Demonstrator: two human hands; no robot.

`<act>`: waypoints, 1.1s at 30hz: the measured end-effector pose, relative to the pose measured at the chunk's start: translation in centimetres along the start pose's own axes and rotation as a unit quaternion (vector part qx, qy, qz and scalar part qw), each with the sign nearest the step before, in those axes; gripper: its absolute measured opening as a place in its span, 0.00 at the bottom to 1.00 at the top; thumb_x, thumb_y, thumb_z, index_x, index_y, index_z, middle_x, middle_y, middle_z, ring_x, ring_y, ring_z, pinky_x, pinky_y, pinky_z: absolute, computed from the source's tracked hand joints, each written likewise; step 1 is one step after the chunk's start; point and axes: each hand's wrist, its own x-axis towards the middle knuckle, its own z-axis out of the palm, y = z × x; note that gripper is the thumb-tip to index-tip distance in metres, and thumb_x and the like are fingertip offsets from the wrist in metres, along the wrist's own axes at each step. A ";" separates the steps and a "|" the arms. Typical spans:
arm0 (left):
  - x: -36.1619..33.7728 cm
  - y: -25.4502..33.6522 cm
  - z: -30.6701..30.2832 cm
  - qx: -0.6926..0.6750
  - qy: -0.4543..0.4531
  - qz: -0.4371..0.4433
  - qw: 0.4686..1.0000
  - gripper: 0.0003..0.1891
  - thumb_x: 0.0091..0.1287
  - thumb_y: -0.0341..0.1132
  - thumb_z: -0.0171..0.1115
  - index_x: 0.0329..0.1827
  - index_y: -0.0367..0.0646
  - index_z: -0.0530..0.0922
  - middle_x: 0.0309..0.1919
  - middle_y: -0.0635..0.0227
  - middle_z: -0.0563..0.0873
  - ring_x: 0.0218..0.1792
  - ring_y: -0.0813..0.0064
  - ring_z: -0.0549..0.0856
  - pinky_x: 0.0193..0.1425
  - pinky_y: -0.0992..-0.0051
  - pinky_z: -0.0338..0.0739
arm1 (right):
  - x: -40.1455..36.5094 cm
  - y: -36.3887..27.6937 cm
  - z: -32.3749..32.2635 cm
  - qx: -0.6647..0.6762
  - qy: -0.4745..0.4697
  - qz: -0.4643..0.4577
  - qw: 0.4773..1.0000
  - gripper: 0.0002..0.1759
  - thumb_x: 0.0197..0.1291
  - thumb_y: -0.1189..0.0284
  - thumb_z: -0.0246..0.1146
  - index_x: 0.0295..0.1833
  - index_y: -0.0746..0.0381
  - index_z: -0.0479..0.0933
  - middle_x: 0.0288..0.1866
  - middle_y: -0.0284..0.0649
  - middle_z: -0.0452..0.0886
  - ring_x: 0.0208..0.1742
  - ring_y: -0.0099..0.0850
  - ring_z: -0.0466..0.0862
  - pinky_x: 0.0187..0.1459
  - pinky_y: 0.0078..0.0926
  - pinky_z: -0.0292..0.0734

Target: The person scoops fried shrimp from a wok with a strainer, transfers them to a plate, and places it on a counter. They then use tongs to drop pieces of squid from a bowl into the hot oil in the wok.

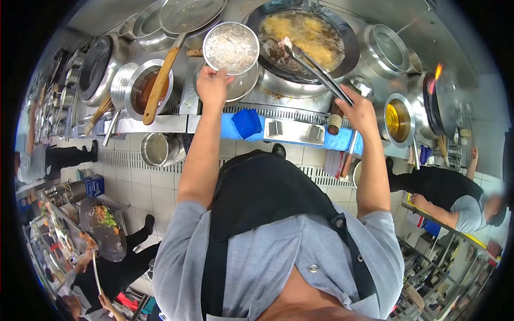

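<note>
My left hand (pixel 213 85) grips the near rim of a round metal bowl (pixel 231 48) with a whitish, floury coating or contents. My right hand (pixel 357 112) is closed on metal tongs (pixel 321 72), which reach up and left over a large black wok (pixel 350 45). A pale, coated piece (pixel 287 43) is at the tongs' tips, above bubbling oil (pixel 326 40). Yellowish food (pixel 292 25) floats in that oil. The bowl is just left of the wok, over a metal lid or pan (pixel 243 88).
Left are a pot of reddish-brown liquid (pixel 143 91), a wooden-handled strainer (pixel 194 13) and a ladle. Right are a pot of yellow oil (pixel 397 120) and a flame (pixel 438 71). A blue cloth (pixel 246 123) lies at the counter edge. Other people stand at both sides.
</note>
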 end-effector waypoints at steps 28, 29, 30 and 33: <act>-9.1 -0.8 -24.3 -0.083 -0.016 -0.203 0.975 0.08 0.73 0.27 0.64 0.43 0.36 0.72 0.38 0.58 0.85 0.37 0.65 0.90 0.42 0.70 0.89 | -11.0 -0.3 22.3 0.010 0.050 0.242 0.969 0.48 0.53 0.59 0.77 0.76 0.69 0.67 0.50 0.57 0.86 0.50 0.51 0.86 0.56 0.40 0.81; -9.2 -0.7 -24.6 -0.078 -0.027 -0.199 0.977 0.08 0.73 0.27 0.64 0.44 0.37 0.72 0.38 0.59 0.85 0.37 0.66 0.90 0.42 0.70 0.89 | -10.3 1.2 23.3 -0.058 0.131 0.185 0.972 0.45 0.54 0.58 0.76 0.73 0.70 0.70 0.50 0.58 0.85 0.51 0.51 0.86 0.58 0.41 0.80; -9.6 -0.6 -25.1 -0.081 -0.023 -0.191 0.978 0.08 0.73 0.27 0.64 0.43 0.37 0.72 0.38 0.59 0.85 0.36 0.66 0.90 0.41 0.70 0.89 | -10.4 1.8 23.9 -0.125 0.206 0.129 0.962 0.43 0.55 0.57 0.76 0.70 0.72 0.73 0.51 0.59 0.85 0.53 0.51 0.86 0.59 0.41 0.80; -10.7 -1.3 -27.5 -0.069 0.019 -0.195 0.978 0.08 0.73 0.27 0.64 0.43 0.37 0.71 0.38 0.59 0.85 0.36 0.66 0.90 0.41 0.69 0.90 | -13.0 -3.3 21.1 0.021 0.151 0.141 0.978 0.34 0.58 0.55 0.74 0.60 0.70 0.80 0.50 0.55 0.87 0.50 0.45 0.88 0.56 0.39 0.81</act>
